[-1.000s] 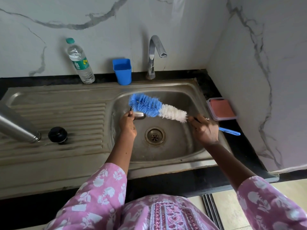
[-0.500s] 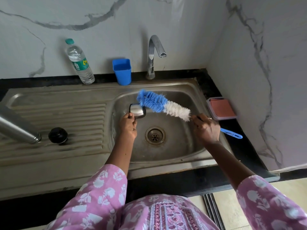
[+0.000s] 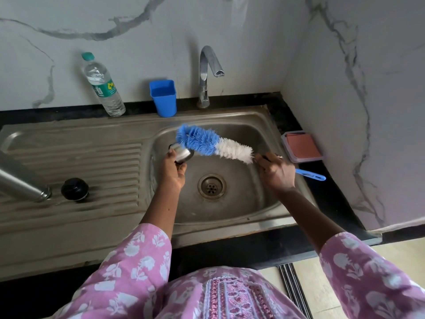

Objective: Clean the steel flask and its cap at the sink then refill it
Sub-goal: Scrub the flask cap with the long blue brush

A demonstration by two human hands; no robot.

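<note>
Over the sink (image 3: pixel 218 226), the left hand (image 3: pixel 173 173) is gripping the steel cap (image 3: pixel 182 153) and tipping it higher than a moment ago against the brush (image 3: pixel 213 145) the right hand (image 3: pixel 277 172) is clutching (flask (image 3: pixel 23 183) lying aside on the drainboard (image 3: pixel 92 157)), so scrubbing is continuing.

Shiny steel cap (image 3: pixel 182 153), bristly brush (image 3: pixel 213 145)

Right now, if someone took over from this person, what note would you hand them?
Left hand grips the cap over the sink.
Right hand grips the brush, blue bristles on the cap.
Flask lies on the drainboard, black stopper beside it.
Done: cap mid-scrub.
Left, seemingly: rinse cap, clean flask, refill; no water runs from the tap.
</note>
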